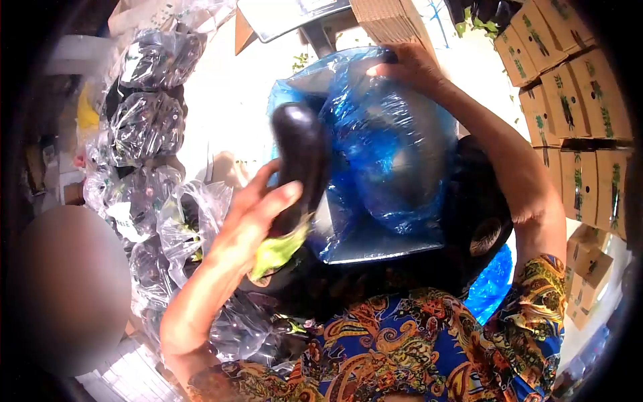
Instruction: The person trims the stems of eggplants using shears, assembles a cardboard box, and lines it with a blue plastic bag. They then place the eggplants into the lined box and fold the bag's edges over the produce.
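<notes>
My left hand (244,228) is closed around a large dark purple eggplant (301,154), its green cap pointing down toward me and its rounded end up. The eggplant is at the left side of a box lined with a blue plastic bag (375,134). At the far edge, my right hand (412,67) grips the blue bag, thumb on the near side and fingers partly hidden behind the rim. Dark shapes show through the bag's plastic, but I cannot make out what they are.
Clear plastic bags of eggplants (151,127) are piled along the left. Stacked cardboard boxes (583,114) stand at the right. A scale-like device (288,17) and a cardboard piece (388,23) are at the back. More blue plastic (492,285) lies near my right elbow. A blurred person (74,288) is at lower left.
</notes>
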A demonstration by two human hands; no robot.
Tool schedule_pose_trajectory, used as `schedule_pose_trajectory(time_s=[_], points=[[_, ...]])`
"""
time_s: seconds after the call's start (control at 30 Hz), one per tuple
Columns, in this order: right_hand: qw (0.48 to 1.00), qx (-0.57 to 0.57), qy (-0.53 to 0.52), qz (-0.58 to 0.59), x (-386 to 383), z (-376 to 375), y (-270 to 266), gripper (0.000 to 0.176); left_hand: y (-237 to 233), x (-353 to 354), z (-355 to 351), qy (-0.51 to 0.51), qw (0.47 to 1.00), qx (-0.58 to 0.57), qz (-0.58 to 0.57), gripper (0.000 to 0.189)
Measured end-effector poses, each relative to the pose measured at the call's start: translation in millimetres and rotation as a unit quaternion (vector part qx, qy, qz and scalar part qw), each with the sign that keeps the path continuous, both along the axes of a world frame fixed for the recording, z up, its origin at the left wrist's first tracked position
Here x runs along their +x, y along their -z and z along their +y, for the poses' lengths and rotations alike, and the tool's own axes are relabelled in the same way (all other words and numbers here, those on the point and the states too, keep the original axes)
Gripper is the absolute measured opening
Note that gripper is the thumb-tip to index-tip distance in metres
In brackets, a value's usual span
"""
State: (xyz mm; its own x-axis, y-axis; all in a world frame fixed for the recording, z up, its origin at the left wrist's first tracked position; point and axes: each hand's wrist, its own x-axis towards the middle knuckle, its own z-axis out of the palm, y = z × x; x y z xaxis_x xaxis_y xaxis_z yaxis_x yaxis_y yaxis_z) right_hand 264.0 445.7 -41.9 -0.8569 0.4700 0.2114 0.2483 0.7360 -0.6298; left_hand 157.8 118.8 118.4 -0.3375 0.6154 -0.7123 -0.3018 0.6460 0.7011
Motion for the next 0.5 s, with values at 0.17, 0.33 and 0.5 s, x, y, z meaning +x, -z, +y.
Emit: schedule_pose_trajectory(time_s=[0.17, 0.33, 0.5], points=[[0.992, 0.099, 0.025, 0.070, -7, -5, 15, 0.029, 102, 34, 39, 0.081, 0.993, 0.033, 0.077, 0.072], [0.997, 0.059, 0.028, 0.029, -6, -14, -4, 0.036, 227, 59, 85, 0.091, 0.989, 0.036, 0.114, 0.079], [0.998, 0.033, 0.032, 0.044, -7, -22, -8, 0.033, 317, 88, 91, 0.036, 0.972, 0.123, 0.197, 0.063]])
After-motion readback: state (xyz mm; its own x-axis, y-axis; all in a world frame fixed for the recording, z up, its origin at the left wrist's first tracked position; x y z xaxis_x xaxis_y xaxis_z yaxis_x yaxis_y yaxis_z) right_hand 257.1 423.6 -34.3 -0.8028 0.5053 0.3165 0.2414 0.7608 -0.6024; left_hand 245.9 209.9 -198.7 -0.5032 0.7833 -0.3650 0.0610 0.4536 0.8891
